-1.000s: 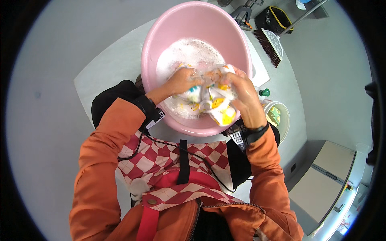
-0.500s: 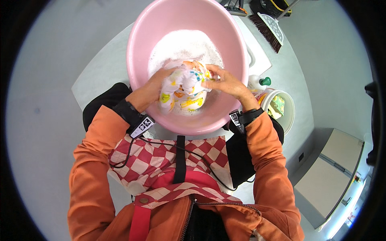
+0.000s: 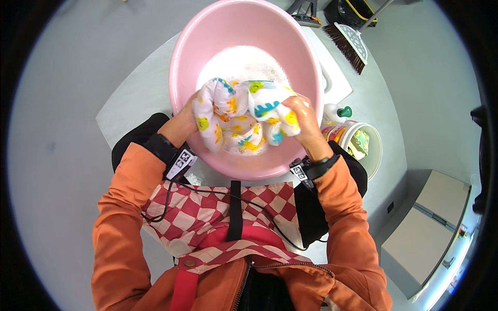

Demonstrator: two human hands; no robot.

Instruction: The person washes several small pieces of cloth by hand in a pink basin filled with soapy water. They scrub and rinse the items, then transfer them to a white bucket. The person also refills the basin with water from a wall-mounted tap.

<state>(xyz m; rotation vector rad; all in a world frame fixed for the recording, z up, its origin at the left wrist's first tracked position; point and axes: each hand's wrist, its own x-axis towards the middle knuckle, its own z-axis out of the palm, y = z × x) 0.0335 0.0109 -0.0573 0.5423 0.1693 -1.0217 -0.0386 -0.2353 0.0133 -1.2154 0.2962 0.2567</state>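
Bare-handed, a worker holds a wet white cloth (image 3: 259, 106) patterned in yellow, orange and teal above the near half of a pink basin (image 3: 244, 23) — right hand (image 3: 302, 116) clamped on its right end, left hand (image 3: 185, 122) clasping the left, most of those fingers lost behind the folds. White suds (image 3: 241, 62) show toward the far wall; the cloth covers the rest. Just outside the basin's right rim stand a bottle (image 3: 334, 113) with a green cap and a pale bucket (image 3: 374, 150) holding a green-and-yellow item, hard to make out, its near side partly blocked by the knee. A white flat object (image 3: 334, 80) is half hidden behind the rim — beyond it, a broom (image 3: 350, 44) and black bin (image 3: 347, 13), both cut off above.
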